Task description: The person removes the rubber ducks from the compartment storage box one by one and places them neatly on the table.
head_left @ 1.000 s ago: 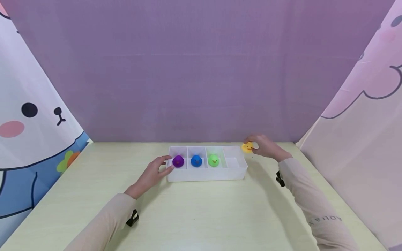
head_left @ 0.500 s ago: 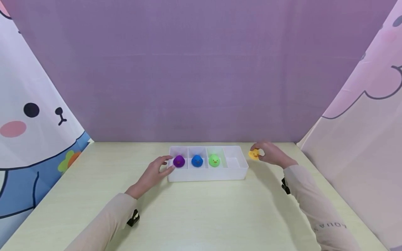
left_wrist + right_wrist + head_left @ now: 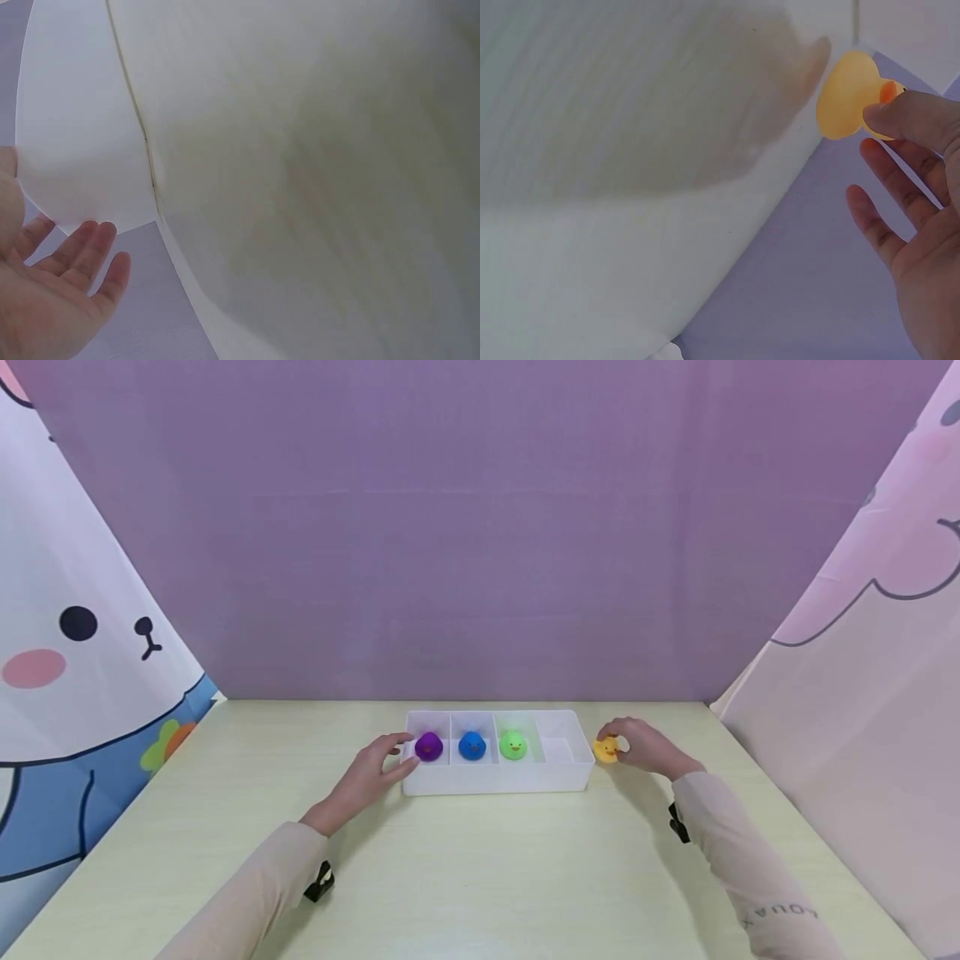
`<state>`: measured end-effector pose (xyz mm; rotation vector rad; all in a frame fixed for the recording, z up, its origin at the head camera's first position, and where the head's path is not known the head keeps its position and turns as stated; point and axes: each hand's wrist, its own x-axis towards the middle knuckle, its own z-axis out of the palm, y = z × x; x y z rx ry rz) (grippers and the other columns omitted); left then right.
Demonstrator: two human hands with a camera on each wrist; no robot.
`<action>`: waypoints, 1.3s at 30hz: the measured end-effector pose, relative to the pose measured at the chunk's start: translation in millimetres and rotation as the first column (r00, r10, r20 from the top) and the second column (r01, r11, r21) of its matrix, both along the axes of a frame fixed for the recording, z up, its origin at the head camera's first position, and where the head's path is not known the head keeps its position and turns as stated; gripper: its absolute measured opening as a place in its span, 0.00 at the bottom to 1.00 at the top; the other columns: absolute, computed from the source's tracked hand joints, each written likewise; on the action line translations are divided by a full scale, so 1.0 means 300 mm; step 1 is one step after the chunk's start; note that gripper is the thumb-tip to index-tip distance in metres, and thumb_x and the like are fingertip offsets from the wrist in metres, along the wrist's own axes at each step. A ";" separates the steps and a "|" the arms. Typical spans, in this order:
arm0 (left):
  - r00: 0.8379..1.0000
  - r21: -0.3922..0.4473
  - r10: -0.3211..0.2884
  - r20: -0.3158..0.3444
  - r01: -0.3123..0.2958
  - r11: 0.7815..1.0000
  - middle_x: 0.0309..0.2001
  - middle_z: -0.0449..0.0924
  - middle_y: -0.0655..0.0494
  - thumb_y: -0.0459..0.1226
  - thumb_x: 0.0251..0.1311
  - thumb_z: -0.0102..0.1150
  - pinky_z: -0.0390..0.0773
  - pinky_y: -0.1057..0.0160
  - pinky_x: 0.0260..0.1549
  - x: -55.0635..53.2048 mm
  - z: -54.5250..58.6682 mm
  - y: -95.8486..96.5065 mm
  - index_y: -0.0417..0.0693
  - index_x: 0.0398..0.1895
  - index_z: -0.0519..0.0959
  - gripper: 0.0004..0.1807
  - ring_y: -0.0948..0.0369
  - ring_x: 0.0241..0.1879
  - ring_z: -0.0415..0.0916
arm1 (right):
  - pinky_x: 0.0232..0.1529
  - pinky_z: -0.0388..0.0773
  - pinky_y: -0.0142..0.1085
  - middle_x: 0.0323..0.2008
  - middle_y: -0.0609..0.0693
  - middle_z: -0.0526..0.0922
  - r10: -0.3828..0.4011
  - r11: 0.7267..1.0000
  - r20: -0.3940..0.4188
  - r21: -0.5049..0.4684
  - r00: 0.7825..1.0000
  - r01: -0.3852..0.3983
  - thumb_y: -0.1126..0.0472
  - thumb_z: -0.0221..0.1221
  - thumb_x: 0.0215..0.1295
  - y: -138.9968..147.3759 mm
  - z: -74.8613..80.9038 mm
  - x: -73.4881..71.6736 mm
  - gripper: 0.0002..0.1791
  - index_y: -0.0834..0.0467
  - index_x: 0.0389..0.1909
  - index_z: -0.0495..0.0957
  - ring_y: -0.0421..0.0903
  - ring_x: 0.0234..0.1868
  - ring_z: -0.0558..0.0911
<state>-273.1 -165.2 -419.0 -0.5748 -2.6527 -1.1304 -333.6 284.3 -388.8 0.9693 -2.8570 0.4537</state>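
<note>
A white divided box [image 3: 495,781] stands on the table with a row of compartments. From the left these hold a purple rubber duck [image 3: 429,747], a blue rubber duck [image 3: 472,746] and a green rubber duck [image 3: 513,745]; the rightmost shows only its white floor. My left hand [image 3: 369,779] holds the box's left end, thumb toward the front, fingers [image 3: 90,251] against its wall. Just off the right end, my right hand [image 3: 647,749] pinches a yellow rubber duck [image 3: 605,750] between thumb and forefinger. The other right fingers [image 3: 900,184] stretch loosely below the duck [image 3: 847,97].
The pale table [image 3: 465,877] extends in front of the box and to both sides. Close behind the box hangs a purple cloth [image 3: 480,543]. Printed cartoon cloths, a left one [image 3: 82,543] and a right one [image 3: 870,710], flank the table.
My right hand has carried the yellow duck from the box's rear right corner slightly rightward, then lower and nearer to me. The left hand keeps its place on the box.
</note>
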 end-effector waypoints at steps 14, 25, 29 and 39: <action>1.000 0.004 0.002 -0.004 -0.002 1.000 0.55 0.72 0.40 0.44 0.60 0.56 0.75 0.48 0.50 0.006 0.008 0.003 0.39 0.58 0.68 0.26 0.46 0.50 0.73 | 0.47 0.76 0.49 0.38 0.54 0.82 -0.013 0.999 0.006 -0.032 1.000 0.013 0.78 0.62 0.45 0.003 -0.044 0.012 0.17 0.62 0.38 0.79 0.54 0.43 0.79; 1.000 0.005 -0.001 -0.013 0.001 1.000 0.55 0.72 0.40 0.43 0.60 0.56 0.75 0.48 0.50 0.001 0.000 0.003 0.39 0.58 0.69 0.25 0.46 0.50 0.74 | 0.48 0.76 0.49 0.39 0.55 0.82 -0.001 1.000 -0.007 -0.014 1.000 0.001 0.79 0.61 0.43 0.011 -0.039 0.010 0.18 0.62 0.38 0.79 0.55 0.44 0.79; 1.000 0.005 0.005 -0.011 -0.005 1.000 0.55 0.72 0.40 0.43 0.60 0.56 0.75 0.48 0.50 0.000 -0.001 0.003 0.39 0.58 0.69 0.25 0.46 0.50 0.74 | 0.49 0.75 0.50 0.41 0.56 0.82 -0.017 1.000 0.005 0.005 1.000 0.017 0.79 0.61 0.44 0.012 -0.023 0.009 0.19 0.63 0.40 0.79 0.56 0.46 0.78; 1.000 0.009 0.010 0.012 -0.010 1.000 0.56 0.72 0.40 0.43 0.60 0.56 0.75 0.47 0.50 0.006 0.007 0.005 0.38 0.58 0.68 0.26 0.45 0.51 0.73 | 0.49 0.75 0.51 0.42 0.60 0.81 -0.021 0.999 0.019 0.026 1.000 0.021 0.76 0.61 0.47 0.009 0.036 -0.007 0.19 0.66 0.44 0.77 0.59 0.46 0.77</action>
